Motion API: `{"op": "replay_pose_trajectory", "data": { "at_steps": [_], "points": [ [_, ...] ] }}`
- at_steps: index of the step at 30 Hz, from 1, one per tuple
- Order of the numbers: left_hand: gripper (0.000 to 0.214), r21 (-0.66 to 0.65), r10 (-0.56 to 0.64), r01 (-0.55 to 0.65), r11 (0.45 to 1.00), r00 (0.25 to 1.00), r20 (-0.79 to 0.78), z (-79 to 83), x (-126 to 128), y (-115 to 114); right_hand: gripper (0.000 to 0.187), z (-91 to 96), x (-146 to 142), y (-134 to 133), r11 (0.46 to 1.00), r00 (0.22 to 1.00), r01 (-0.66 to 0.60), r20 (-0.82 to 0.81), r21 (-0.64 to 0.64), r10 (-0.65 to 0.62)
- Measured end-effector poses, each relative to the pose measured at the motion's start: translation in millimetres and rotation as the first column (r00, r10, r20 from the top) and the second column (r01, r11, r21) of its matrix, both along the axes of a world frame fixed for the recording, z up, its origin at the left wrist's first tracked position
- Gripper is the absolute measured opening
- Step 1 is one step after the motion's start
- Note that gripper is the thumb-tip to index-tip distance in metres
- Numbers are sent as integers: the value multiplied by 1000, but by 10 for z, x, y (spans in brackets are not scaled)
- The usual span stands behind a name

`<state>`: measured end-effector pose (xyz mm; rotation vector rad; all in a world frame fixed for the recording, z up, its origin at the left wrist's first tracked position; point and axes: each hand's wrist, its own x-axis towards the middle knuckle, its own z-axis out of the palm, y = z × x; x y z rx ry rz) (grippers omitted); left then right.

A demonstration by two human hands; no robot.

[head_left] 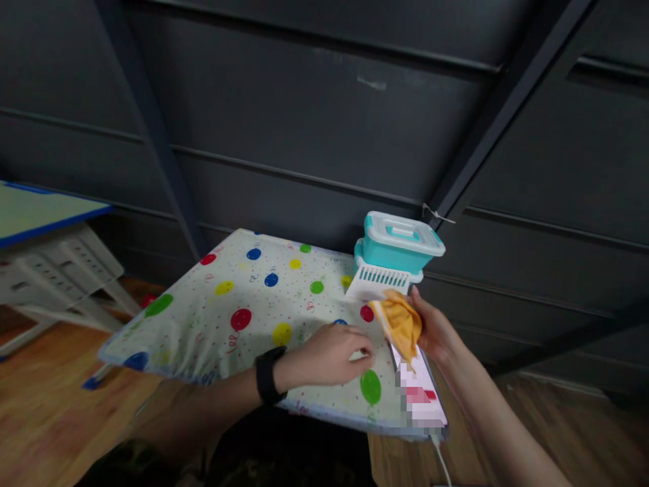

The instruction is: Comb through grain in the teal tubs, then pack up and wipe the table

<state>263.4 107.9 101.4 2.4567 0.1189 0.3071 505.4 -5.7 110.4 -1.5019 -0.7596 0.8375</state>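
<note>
A small table covered by a white cloth with coloured dots (243, 304) stands before me. My left hand (332, 355), with a black watch on the wrist, rests on the cloth with its fingers curled, pinching at something small I cannot make out. My right hand (436, 331) is closed on an orange cloth (403, 325), held just above a phone (420, 396) lying at the table's right front corner. Behind the cloth stands a teal lidded box (400, 243) on a white slotted tray (378, 281).
A dark panelled wall with slanted metal beams (324, 122) rises behind the table. A second table with a blue edge (45, 216) stands at the left. A white cable (441, 460) hangs from the phone. The floor is wood (45, 406).
</note>
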Motion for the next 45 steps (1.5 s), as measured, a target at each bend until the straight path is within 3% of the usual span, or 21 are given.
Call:
{"op": "replay_pose_trajectory", "data": {
  "at_steps": [2, 4, 6, 8, 10, 13, 14, 15, 18, 21, 24, 30, 34, 37, 41, 45],
  "points": [
    [23, -25, 20, -21, 999, 1000, -10, 51, -303, -75, 56, -56, -146, 165, 1000, 998, 24, -59, 12, -23],
    [24, -58, 81, -82, 995, 997, -12, 61, -604, -82, 61, -53, -263, 408, 993, 996, 91, 14, 75, -92],
    [26, -36, 218, -218, 975, 976, -4, 8, -924, 11, 61, -30, -374, 691, 982, 952, 134, 259, 130, -164],
    [30, 22, 414, -413, 910, 910, -15, -107, -1298, 213, 70, -36, -524, 964, 995, 819, 65, 565, 80, -99],
    [35, 80, 600, -599, 797, 800, 15, -258, -1733, 509, 81, -97, -743, 1187, 986, 608, -123, 778, -109, 161],
    [51, 190, 817, -824, 534, 561, 136, -490, -2403, 1019, 87, -276, -1153, 1398, 822, 275, -364, 793, -438, 544],
    [57, 226, 861, -864, 450, 487, 148, -563, -2591, 1175, 89, -345, -1283, 1443, 769, 213, -378, 760, -515, 614],
    [64, 254, 884, -880, 401, 445, 144, -632, -2746, 1310, 91, -412, -1397, 1481, 733, 180, -367, 730, -572, 660],
    [75, 325, 901, -872, 368, 420, 108, -823, -2982, 1545, 95, -568, -1597, 1595, 708, 175, -283, 691, -647, 701],
    [76, 374, 922, -850, 371, 387, -37, -941, -2967, 1555, 94, -629, -1569, 1790, 716, 214, -215, 684, -664, 698],
    [72, 384, 920, -838, 389, 374, -115, -954, -2923, 1509, 84, -630, -1421, 2125, 725, 235, -148, 688, -672, 686],
    [75, 259, 916, -878, 402, 385, -118, -908, -3016, 1600, 76, -614, -1376, 3198, 739, 153, -73, 725, -669, 671],
    [73, 155, 908, -901, 406, 379, -178, -881, -3035, 1630, 74, -606, -1726, 3964, 726, 173, -102, 706, -680, 686],
    [72, 120, 908, -911, 395, 367, -202, -859, -3020, 1616, 75, -639, -2075, 4347, 746, 142, -155, 732, -648, 666],
    [69, 85, 903, -909, 408, 388, -186, -849, -3004, 1612, 76, -685, -2417, 4536, 748, 96, -218, 749, -627, 656],
    [68, 80, 906, -916, 393, 370, -208, -826, -2995, 1614, 78, -686, -2573, 4470, 738, 72, -247, 747, -628, 661]
  ]
}}
